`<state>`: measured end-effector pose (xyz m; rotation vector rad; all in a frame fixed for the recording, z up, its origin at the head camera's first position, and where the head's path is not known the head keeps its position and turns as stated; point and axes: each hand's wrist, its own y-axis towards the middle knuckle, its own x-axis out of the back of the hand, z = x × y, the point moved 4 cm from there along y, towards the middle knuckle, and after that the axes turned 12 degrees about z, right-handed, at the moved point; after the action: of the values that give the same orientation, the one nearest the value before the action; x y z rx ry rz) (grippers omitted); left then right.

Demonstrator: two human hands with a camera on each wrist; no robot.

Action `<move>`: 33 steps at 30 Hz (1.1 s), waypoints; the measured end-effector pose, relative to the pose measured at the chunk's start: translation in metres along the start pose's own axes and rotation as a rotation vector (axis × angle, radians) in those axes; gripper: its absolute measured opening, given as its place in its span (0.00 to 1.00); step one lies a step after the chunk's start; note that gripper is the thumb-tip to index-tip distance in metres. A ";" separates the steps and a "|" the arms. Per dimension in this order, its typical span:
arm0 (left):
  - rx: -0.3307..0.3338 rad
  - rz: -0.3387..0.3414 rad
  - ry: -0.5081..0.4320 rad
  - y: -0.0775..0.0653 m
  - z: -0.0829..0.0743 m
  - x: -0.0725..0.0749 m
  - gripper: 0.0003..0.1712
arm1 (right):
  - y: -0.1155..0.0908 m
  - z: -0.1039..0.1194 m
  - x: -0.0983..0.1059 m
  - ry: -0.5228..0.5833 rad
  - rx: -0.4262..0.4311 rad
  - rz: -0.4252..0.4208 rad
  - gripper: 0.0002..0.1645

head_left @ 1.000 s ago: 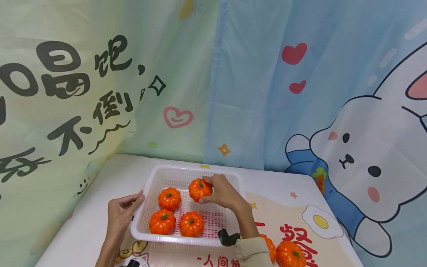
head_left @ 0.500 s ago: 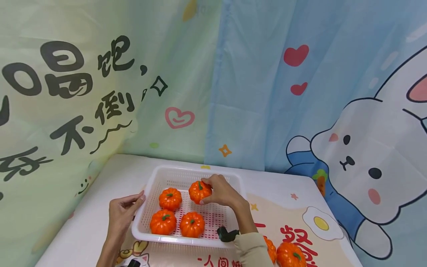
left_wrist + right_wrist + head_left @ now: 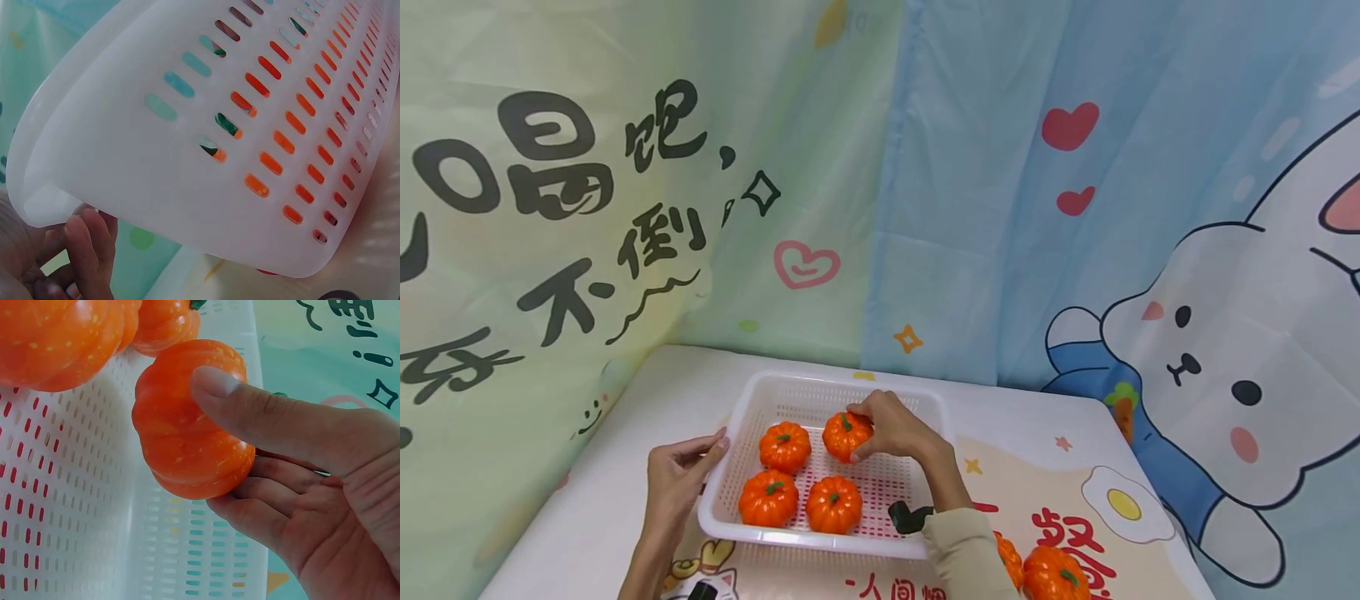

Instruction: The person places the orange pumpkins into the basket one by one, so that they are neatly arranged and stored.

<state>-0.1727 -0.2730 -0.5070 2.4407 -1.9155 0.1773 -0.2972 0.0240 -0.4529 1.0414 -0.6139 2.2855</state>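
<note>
With thumb and fingers, my right hand grips a small orange toy pumpkin with a green stem, over the back of a white plastic basket. In the right wrist view the thumb lies across the side of the held pumpkin, fingers underneath. My left hand holds the basket's left rim; the left wrist view shows its fingers curled beneath the lip. Three more pumpkins sit in the basket: one at back left, one at front left and one at front middle.
Outside the basket, at front right, lie a pumpkin and another pumpkin partly hidden by the right sleeve. A printed cloth covers the table. Printed curtains stand behind it.
My right hand has lowered slightly with the pumpkin and shifted a little left relative to the basket. The left hand stays at the rim. The whole head view has drifted slightly.
</note>
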 end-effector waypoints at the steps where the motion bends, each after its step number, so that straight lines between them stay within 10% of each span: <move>1: -0.001 0.003 0.002 0.000 0.000 0.000 0.21 | 0.001 0.000 -0.001 0.003 0.003 0.003 0.45; 33: -0.024 -0.014 -0.015 0.002 0.002 0.000 0.21 | 0.021 -0.023 -0.018 0.080 0.054 0.098 0.44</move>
<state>-0.1743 -0.2738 -0.5086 2.4467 -1.8940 0.1346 -0.3131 0.0171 -0.4842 0.9586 -0.5852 2.4286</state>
